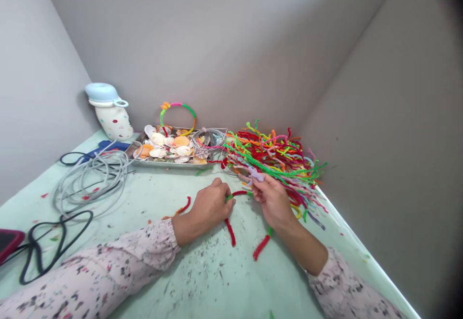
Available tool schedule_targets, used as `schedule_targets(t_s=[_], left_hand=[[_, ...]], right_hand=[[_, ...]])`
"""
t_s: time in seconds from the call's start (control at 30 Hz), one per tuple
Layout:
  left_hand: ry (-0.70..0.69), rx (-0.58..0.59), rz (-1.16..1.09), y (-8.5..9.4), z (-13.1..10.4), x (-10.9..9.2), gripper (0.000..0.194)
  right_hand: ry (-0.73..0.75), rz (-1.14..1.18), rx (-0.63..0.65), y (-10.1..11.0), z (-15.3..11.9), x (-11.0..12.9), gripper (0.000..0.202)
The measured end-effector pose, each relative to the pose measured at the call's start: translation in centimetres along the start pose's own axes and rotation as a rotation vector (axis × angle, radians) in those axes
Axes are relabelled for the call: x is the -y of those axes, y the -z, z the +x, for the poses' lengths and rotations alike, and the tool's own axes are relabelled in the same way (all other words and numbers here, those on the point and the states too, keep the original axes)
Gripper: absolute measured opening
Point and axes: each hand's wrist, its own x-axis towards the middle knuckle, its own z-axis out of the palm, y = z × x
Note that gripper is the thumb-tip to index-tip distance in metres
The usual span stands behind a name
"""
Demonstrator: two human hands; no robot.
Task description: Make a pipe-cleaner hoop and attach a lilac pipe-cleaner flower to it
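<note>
My left hand (pixel 212 204) is closed on a red and green fuzzy wire (pixel 230 232), whose red end hangs below the fingers. My right hand (pixel 273 201) pinches a small lilac fuzzy piece (pixel 255 174) between thumb and fingers. Between the two hands runs a red stretch of fuzzy wire (pixel 239 193) with green at its ends. Under my right wrist another red and green end (pixel 261 248) sticks out. An orange and red piece (pixel 183 207) shows behind my left wrist.
Behind my right hand lies a heap of coloured fuzzy wires (pixel 278 152). A metal tray (pixel 170 165) holds shells, with a multicoloured ring (pixel 196 115) upright on it. Grey cable (pixel 60 188), a black cord (pixel 32 242), a bottle (pixel 114 121) and a red-edged device (pixel 10 244) are at left.
</note>
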Motion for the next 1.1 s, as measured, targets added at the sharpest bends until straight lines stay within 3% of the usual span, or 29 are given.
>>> schedule_targets(t_s=[0.17, 0.27, 0.6, 0.83, 0.97, 1.1], left_hand=[[0.047, -0.126, -0.288, 0.2, 0.2, -0.3, 0.008], [0.054, -0.142, -0.471, 0.5, -0.2, -1.0, 0.010], [-0.003, -0.191, -0.610, 1.0, -1.3, -2.1, 0.010], [-0.042, -0.205, -0.747, 1.0, -1.5, -2.2, 0.024], [-0.044, -0.153, -0.830, 1.3, -1.6, -2.4, 0.039], [-0.044, -0.145, -0.849, 1.4, -1.5, -2.3, 0.040]], right_hand=[[-0.021, -0.294, 0.024, -0.4, -0.7, 0.9, 0.018], [0.010, -0.460, 0.010, -0.7, -1.1, 1.5, 0.018], [0.091, -0.732, -0.044, -1.5, -1.7, 2.2, 0.020], [0.192, -0.843, 0.004, -1.5, -2.3, 3.0, 0.014], [0.332, -0.944, 0.012, -1.2, -2.4, 3.0, 0.013], [0.510, -0.994, 0.004, -0.7, -1.8, 3.1, 0.020]])
